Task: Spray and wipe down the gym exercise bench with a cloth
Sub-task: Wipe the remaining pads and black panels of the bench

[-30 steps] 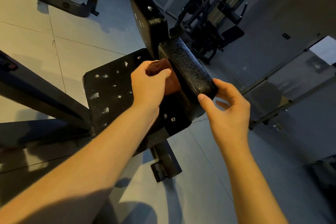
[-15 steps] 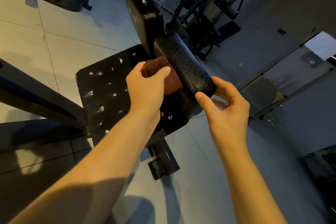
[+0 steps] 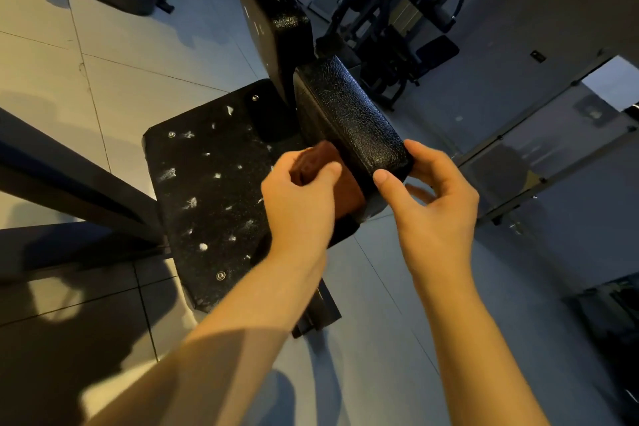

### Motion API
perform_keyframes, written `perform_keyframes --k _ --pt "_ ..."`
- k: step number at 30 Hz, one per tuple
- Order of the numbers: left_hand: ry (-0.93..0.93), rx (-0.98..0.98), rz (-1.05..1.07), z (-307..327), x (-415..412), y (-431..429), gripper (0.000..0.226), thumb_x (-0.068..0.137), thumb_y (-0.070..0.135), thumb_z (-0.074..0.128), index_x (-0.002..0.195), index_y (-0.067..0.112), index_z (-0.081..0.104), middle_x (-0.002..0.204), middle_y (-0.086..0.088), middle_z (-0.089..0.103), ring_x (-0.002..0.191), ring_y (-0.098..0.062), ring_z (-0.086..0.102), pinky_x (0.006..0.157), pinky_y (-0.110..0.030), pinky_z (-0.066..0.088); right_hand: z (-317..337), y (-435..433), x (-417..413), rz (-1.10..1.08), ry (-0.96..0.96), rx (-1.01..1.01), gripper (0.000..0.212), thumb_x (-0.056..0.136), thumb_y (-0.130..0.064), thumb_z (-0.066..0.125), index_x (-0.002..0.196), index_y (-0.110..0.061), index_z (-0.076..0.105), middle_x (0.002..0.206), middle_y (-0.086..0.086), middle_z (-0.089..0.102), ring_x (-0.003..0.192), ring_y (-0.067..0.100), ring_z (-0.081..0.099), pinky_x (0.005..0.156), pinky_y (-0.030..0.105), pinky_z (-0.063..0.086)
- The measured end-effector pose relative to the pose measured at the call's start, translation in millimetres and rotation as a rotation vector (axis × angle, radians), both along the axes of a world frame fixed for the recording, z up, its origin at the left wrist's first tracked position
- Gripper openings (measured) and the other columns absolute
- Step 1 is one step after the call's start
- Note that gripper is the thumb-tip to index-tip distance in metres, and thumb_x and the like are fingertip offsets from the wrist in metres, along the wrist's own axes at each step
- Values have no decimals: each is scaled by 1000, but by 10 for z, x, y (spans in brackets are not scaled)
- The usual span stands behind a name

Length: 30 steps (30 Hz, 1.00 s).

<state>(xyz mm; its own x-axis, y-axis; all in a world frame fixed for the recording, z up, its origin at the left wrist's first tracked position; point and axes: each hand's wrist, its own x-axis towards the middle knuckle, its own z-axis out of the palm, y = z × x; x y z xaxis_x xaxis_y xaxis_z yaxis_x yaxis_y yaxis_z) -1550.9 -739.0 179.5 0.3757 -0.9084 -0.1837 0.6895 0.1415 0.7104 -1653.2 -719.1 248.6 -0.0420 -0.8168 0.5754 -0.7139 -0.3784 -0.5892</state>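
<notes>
Gripping left hand (image 3: 301, 204): fingers curled round one cloth (image 3: 320, 157), touching bench pad (image 3: 349, 121) side.
Right hand (image 3: 439, 204): pinching one bench pad, near end.

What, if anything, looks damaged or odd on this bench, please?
The flat black panel beside the cloth is speckled with white marks, and the upright pad too; spray droplets or scuffs, I cannot tell.

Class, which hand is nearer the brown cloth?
Left. The left hand grips the cloth against the black pad; the right hand holds that pad's near end, apart from the cloth.
</notes>
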Motion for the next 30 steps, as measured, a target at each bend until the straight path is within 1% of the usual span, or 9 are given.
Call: perform_keyframes --k 3,9,12,15,17,20,24,27,30 --pt "61 113 -87 -172 -118 -210 18 87 10 76 96 25 73 100 -6 75 99 -25 72 91 -50 60 -10 10 7 -3 -31 17 41 86 -17 80 124 -26 69 113 -17 70 110 -1 64 99 36 55" --pt "48 231 -269 -321 -321 -224 12 90 2 68 94 12 70 107 -21 71 106 -39 67 86 -47 61 -13 10 19 -8 -39 24 40 86 -18 80 121 -32 67 114 -16 69 112 2 63 100 39 55" --pt "129 160 -179 -147 -56 -292 19 87 2 72 97 17 74 102 -13 74 100 -31 71 75 -39 61 -7 14 14 2 -30 23 39 86 -20 80 121 -33 66 113 -19 68 112 1 63 100 35 54" --pt "94 42 -26 -17 104 -288 18 87 9 75 98 23 73 102 -6 74 97 -22 71 82 -36 61 -15 4 31 5 -44 2 38 87 -18 79 119 -32 66 110 -20 68 109 -2 63 97 30 55" --pt "74 47 20 -52 -43 -211 17 90 9 73 98 24 71 100 -3 73 97 -19 71 85 -34 60 -10 -3 40 6 -55 4 36 86 -16 79 117 -32 67 108 -20 69 108 -2 63 97 31 55" --pt "103 131 -60 -230 -425 -68 24 93 6 68 92 30 70 99 -2 73 100 -21 70 86 -36 58 23 -27 43 20 -50 19 34 86 -14 80 113 -30 67 106 -17 70 106 0 64 97 30 55" --pt "97 198 -180 -300 -536 15 23 93 2 68 88 25 69 94 -5 72 96 -24 69 67 -22 52 38 -29 49 30 -46 26 34 86 -13 79 109 -35 65 104 -19 69 104 -4 63 95 24 54" --pt "184 126 -89 -116 -288 -21 19 87 4 74 96 21 75 96 -7 76 94 -24 72 71 -30 60 34 -27 36 41 -59 25 36 85 -13 80 107 -37 65 103 -20 68 104 -4 63 96 29 55" --pt "112 30 54 0 -123 -37 18 85 12 78 94 27 75 95 -2 75 94 -19 73 79 -35 61 8 -40 45 33 -85 16 35 85 -14 80 110 -35 66 102 -22 69 105 -3 64 98 36 55"
